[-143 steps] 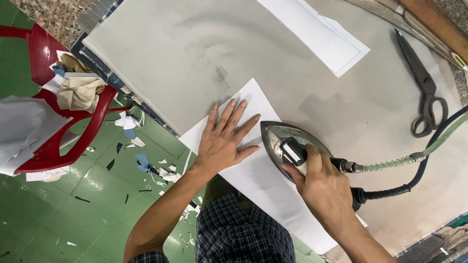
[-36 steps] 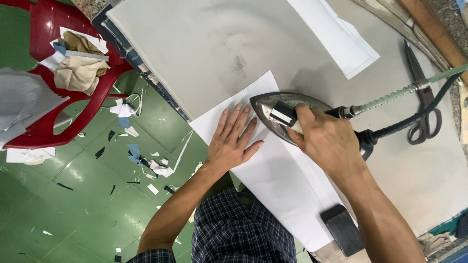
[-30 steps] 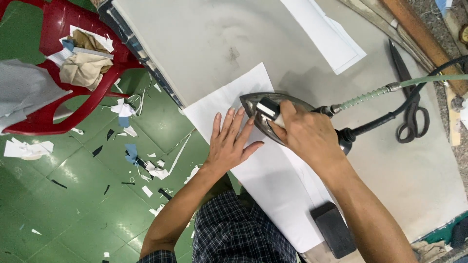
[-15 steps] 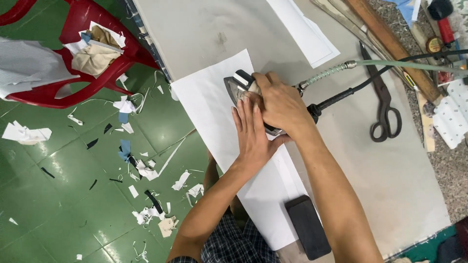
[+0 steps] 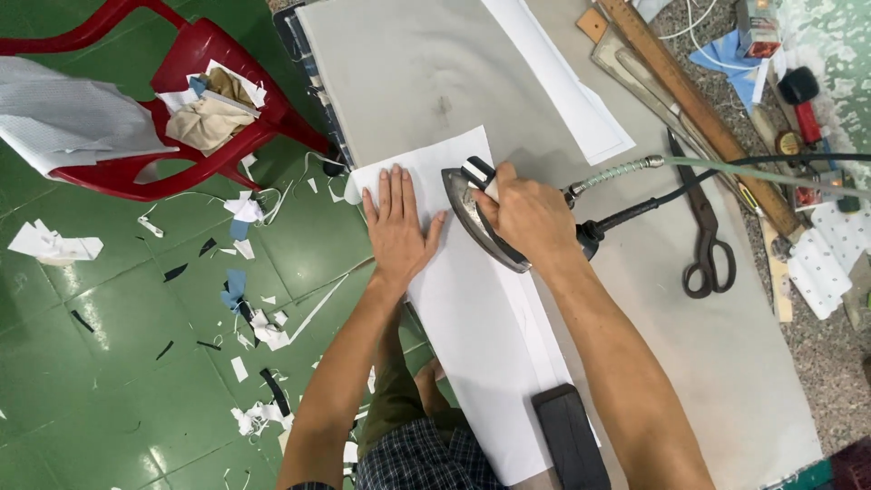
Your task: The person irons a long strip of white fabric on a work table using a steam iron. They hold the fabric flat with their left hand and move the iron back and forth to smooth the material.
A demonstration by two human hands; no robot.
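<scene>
The left hand (image 5: 396, 229) lies flat, fingers spread, pressing the white sheet (image 5: 472, 345) onto the desk (image 5: 708, 363). Just beside it, the right hand (image 5: 529, 218) is wrapped around the handle of the iron (image 5: 474, 210), which rests on the same sheet (its hose and cord trail off to the right). Scissors (image 5: 703, 231) lie well apart; a dark block (image 5: 570, 437) weighs down the sheet's near end.

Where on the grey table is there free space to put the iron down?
Bare grey cloth lies between the iron, the black block and the scissors, and also beyond the white sheet toward the far corner. The right edge by the wooden ruler is crowded with small tools.
</scene>
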